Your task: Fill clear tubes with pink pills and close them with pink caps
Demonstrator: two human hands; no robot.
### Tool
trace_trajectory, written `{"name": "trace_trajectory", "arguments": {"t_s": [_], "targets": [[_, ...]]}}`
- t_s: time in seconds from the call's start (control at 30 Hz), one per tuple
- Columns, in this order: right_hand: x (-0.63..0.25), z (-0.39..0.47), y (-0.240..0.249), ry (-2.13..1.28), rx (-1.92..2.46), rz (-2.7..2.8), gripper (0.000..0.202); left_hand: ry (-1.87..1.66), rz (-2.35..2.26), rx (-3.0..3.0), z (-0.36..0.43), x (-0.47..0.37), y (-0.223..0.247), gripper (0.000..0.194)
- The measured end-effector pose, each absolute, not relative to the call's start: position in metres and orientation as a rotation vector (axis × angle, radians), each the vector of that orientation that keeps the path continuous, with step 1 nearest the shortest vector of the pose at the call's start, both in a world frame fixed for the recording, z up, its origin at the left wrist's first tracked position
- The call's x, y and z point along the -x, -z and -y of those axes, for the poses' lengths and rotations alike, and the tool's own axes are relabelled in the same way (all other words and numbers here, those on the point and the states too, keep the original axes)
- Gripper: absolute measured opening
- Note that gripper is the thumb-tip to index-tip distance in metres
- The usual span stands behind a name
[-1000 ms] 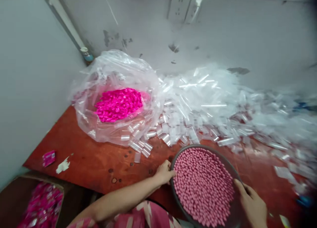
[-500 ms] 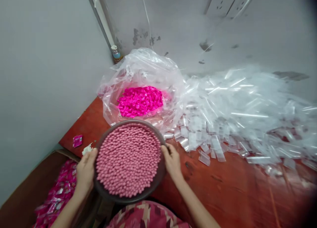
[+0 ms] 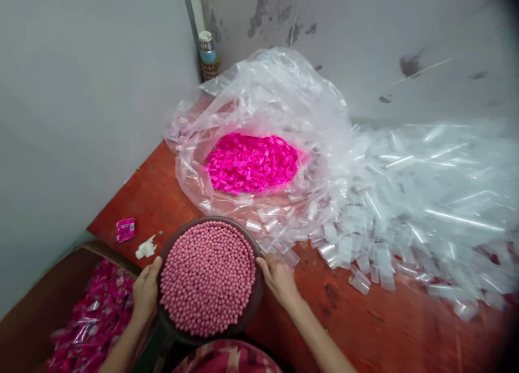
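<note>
A round dark bowl [image 3: 256,300] full of small pink beads [image 3: 208,275] is held level between my two hands, close to my body at the near side of the table. My left hand [image 3: 146,287] grips its left rim, thumb on top and fingers hidden beneath. On the opposite side my right hand [image 3: 279,278] grips the rim the same way. Just beyond the bowl lies an open clear plastic bag [image 3: 279,97] holding a heap of bright pink plastic pieces [image 3: 253,163].
Clear plastic tubes [image 3: 381,254] are spread over the right of the red table [image 3: 365,330]. A cardboard box [image 3: 24,308] of shiny pink packets [image 3: 99,313] stands at lower left. Near it lie a pink packet [image 3: 125,230] and a white scrap [image 3: 146,247]. A bottle [image 3: 207,54] stands in the corner.
Both hands have brought the bowl slightly down and nearer to my body. My view has shifted left and down, so the bag and tubes appear further right.
</note>
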State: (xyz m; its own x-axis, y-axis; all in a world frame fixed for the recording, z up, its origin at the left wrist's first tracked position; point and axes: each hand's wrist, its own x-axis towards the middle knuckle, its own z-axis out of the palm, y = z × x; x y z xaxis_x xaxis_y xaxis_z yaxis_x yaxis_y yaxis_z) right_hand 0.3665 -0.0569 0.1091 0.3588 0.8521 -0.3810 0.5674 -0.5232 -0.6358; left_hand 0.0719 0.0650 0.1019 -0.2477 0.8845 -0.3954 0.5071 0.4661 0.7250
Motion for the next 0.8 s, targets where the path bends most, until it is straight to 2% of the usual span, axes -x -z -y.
{"name": "trace_trajectory", "arguments": {"t_s": [0.1, 0.23, 0.37, 0.47, 0.63, 0.8], "targets": [[-0.392, 0.021, -0.116, -0.764, 2.487, 1.605, 0.034, -0.610, -1.840, -1.057, -0.070, -0.073, -0.094, 0.039], [-0.399, -0.029, -0.095, -0.713, 2.381, 1.932, 0.025, -0.650, -1.845, -1.068, -0.066, -0.072, -0.092, 0.043], [-0.391, -0.044, -0.065, -0.743, 2.327, 1.939, 0.020, -0.716, -1.909, -1.050, -0.062, -0.074, -0.092, 0.047], [-0.405, -0.034, -0.061, -0.714, 2.341, 1.851, 0.018, -0.745, -1.925, -1.045, -0.057, -0.076, -0.091, 0.048], [-0.446, 0.003, -0.098, -0.580, 2.295, 1.699, 0.025, -0.794, -1.907, -0.979, -0.032, -0.098, -0.088, 0.044], [-0.442, 0.042, -0.141, -0.612, 1.990, 1.742, 0.026, -0.837, -1.724, -0.994, 0.000, -0.152, -0.096, 0.043]]}}
